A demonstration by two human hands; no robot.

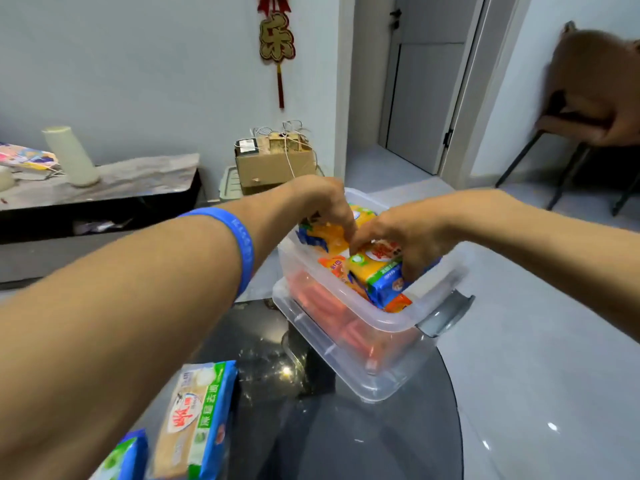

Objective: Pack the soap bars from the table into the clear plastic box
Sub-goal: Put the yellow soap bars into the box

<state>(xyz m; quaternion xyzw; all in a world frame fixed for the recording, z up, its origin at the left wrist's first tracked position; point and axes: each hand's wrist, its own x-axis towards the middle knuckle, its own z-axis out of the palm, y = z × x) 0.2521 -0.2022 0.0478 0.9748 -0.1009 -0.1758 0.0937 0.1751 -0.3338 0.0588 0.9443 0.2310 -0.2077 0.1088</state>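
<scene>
The clear plastic box [360,327] stands at the far edge of the dark glass table [311,427], a grey latch on its right end. Inside lie several wrapped soap bars in yellow, blue and orange packs [381,275]. Both hands are inside the box. My left hand [325,206] pinches a yellow-and-blue soap pack [322,237] at the far left. My right hand [412,237] grips a yellow-and-blue soap bar [384,282] in the middle. Two more wrapped bars, a beige one [194,420] and a green-blue one [121,459], lie on the table near me, under my left forearm.
A low black bench [104,188] with a white cone and papers runs along the left wall. A cardboard box [273,161] sits on the floor behind the plastic box. A chair [571,133] stands at the right.
</scene>
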